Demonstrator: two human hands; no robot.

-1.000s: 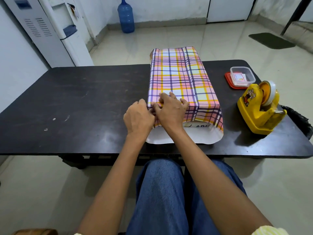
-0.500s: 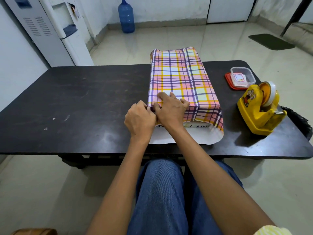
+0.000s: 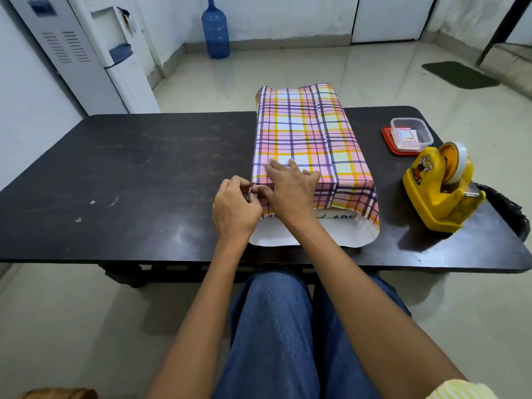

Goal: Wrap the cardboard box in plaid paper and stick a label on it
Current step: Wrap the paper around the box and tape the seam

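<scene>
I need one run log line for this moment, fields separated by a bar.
step: fold near-left corner | left hand: pinching plaid paper | right hand: pressing paper on box | tape dispenser: untouched | near end: open

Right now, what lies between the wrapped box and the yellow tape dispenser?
Only bare dark table, in the head view, between the wrapped box and tape dispenser.

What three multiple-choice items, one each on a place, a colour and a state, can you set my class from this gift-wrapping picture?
1. The tape dispenser stands where?
A right of the box
B left of the box
C on the floor

2. Its colour?
A red
B yellow
C blue

3. The near end of the box is:
A taped shut
B labelled
C still open

Key: A, it sits on the table beyond the right hand; B, its body is yellow; C, the plaid paper overhangs, white side showing, while the left hand pinches a corner.
</scene>
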